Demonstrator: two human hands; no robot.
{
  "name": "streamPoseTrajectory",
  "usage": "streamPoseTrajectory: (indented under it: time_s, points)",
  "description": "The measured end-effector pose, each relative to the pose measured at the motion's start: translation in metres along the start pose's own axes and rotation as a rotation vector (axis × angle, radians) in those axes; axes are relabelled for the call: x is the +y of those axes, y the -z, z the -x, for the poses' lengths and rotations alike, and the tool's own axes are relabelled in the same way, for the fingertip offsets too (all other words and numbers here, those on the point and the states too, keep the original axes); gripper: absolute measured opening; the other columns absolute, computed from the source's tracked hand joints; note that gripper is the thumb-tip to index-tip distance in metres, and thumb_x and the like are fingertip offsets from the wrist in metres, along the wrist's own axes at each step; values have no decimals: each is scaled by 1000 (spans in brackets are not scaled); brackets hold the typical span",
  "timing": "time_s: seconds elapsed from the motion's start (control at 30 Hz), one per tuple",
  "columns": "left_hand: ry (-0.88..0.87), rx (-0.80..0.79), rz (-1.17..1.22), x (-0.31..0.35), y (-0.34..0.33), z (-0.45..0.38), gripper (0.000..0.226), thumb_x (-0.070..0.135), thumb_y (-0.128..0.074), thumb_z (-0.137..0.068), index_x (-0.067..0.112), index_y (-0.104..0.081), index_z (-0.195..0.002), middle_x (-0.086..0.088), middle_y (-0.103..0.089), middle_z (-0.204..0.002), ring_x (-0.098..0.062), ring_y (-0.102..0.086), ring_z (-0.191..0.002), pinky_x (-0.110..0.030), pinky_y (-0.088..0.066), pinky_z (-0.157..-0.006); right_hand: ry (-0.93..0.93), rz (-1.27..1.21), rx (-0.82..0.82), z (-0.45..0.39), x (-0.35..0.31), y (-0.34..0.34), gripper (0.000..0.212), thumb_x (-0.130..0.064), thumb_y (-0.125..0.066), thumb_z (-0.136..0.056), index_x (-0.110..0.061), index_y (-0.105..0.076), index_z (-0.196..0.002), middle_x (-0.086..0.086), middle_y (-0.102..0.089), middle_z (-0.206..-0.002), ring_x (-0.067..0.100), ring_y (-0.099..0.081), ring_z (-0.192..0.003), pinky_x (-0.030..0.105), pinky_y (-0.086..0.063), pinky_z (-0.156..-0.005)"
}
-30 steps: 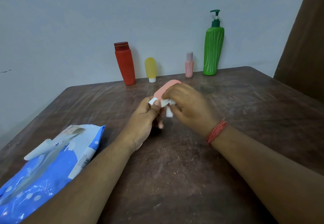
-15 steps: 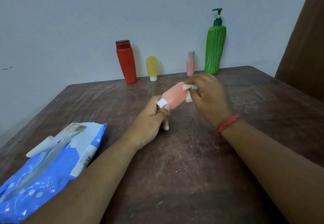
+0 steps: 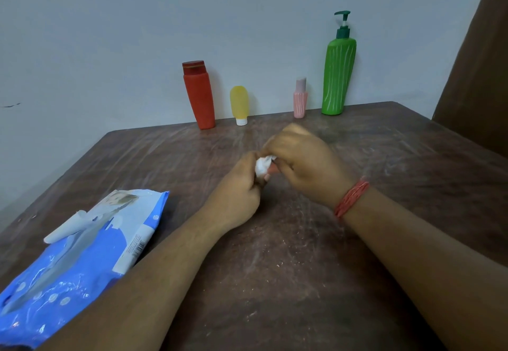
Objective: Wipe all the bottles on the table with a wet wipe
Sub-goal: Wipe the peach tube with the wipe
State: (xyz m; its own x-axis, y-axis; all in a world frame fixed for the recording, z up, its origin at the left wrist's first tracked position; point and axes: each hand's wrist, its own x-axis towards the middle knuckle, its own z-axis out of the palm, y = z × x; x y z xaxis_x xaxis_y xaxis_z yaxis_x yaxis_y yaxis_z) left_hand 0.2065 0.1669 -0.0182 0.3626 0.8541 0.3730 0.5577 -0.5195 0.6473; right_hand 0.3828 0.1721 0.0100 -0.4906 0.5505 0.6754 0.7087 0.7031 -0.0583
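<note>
No text can be read. The blue wipes pack (image 3: pixel 82 243) at 8 o'clock carries a white label with a barcode, too small to read.

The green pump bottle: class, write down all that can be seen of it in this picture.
The green pump bottle is the tallest in the row at the table's far edge, by the wall, at the right end. Its bright green body, plastic by its look, bears thin pale lengthwise stripes. A darker green collar and a pump head with a white stem top it, the spout pointing left. It stands upright, leaning slightly. Neither hand touches it.
</note>
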Motion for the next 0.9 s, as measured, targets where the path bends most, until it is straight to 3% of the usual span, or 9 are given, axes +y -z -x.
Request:
streamPoseTrajectory:
  time_s: [0.1,0.2,0.33,0.47,0.57,0.63,0.73,0.8,0.9]
  points:
    - [61,-7,33,3,2,1,13,25,-47,-105,31,-40,-115,8,-50,-88,-6,-49,-75,-19,-37,-62,-135,23,120,1,20,4,23,4,-60,-83,-11,-71,-96,3,-70,-93,24,-58,-91,31,-44,-79]
    - [124,-5,179,3,3,1,15,29,-42,-107,33,-41,-121,5,-52,-88,-8,-50,-75,-29,-46,-68,-430,-158,274,8,32,5,20,-1,-62,-88,-16,-71,-97,-4,-69,-95,14,-62,-90,30,-50,-80]
    - [190,59,452,1,1,0,13,28,-42,-107,32,-50,-116,6,-58,-86,-7,-48,-64,-32,-47,-71,-716,-624,394,3,23,-2,17,-11,-68,-91,-28,-67,-91,-6,-71,-90,9,-67,-83,26,-56,-76]
    - [258,98,680,4,2,-1,18,26,-39,-108,17,-53,-116,9,-60,-78,-9,-44,-56,-32,-44,-65,-854,-1241,555,-5,12,-2,10,-2,-61,-94,-11,-65,-96,4,-72,-91,13,-68,-83,27,-57,-76]
    - [255,55,769,11,-1,2,22,30,-38,-108,13,-53,-110,3,-58,-78,-11,-42,-56,-30,-43,-60,-885,-1510,514,-5,-2,-7,13,7,-56,-94,0,-62,-104,14,-70,-97,19,-68,-84,26,-58,-70]
    - [227,-15,797,15,-5,5,26,33,-37,-107,14,-54,-113,-1,-56,-81,-12,-43,-57,-29,-44,-60,-842,-1501,435,-5,-16,-13,12,0,-58,-95,2,-61,-107,22,-68,-103,25,-66,-84,33,-57,-65]
    - [268,-9,932,18,-8,6,31,31,-37,-106,14,-56,-125,-8,-53,-89,-14,-49,-61,-32,-50,-62,-762,-1238,432,-7,-29,-15,5,-11,-66,-93,-11,-68,-97,12,-72,-95,22,-67,-82,40,-57,-74]
    - [324,33,1026,18,-7,3,33,21,-39,-107,12,-56,-134,-8,-53,-91,-14,-53,-64,-33,-54,-64,-701,-1048,394,-5,-30,-15,6,-14,-69,-91,-19,-69,-93,8,-73,-90,17,-67,-82,36,-57,-77]
    - [368,72,1102,17,-6,0,32,5,-42,-104,5,-57,-132,-3,-58,-82,-14,-57,-64,-32,-57,-66,-662,-893,323,-2,-30,-17,14,-14,-71,-90,-28,-68,-90,3,-73,-92,13,-68,-85,32,-57,-77]
